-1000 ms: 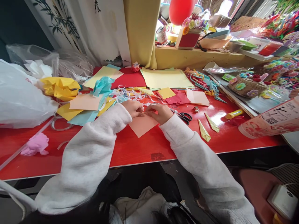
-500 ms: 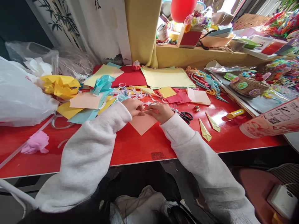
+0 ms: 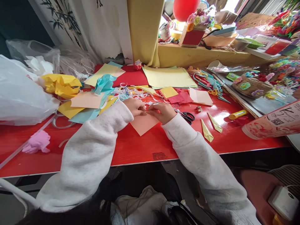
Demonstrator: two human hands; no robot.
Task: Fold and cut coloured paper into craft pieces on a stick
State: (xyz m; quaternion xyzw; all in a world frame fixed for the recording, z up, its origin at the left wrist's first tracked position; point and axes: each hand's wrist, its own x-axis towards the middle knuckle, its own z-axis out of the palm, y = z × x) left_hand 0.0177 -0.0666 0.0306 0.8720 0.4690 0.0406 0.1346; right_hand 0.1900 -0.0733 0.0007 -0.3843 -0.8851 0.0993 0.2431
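A peach-coloured sheet of paper [image 3: 144,125] lies on the red table with one corner pointing toward me. My left hand [image 3: 135,107] pinches its far part from the left. From the right, my right hand [image 3: 162,112] grips the same far part, the fingertips of both hands close together. The hands hide the paper's far corner. Just right of my right hand rest black-handled scissors [image 3: 188,117]. Farther right are two narrow folded pieces of pale yellow paper [image 3: 207,131].
Paper scraps and curled strips [image 3: 127,91] lie beyond my hands. Coloured sheets [image 3: 170,77] are stacked at the back. A white plastic bag [image 3: 23,93] and crumpled pink paper [image 3: 37,141] are on the left. A pink cup [image 3: 269,123] and a yellow glue stick [image 3: 237,114] lie on the right.
Half a second ago, the paper's far part showed slightly raised between my fingers; now it sits lower under them. Both hands stay in nearly the same place, and the view shifts slightly.
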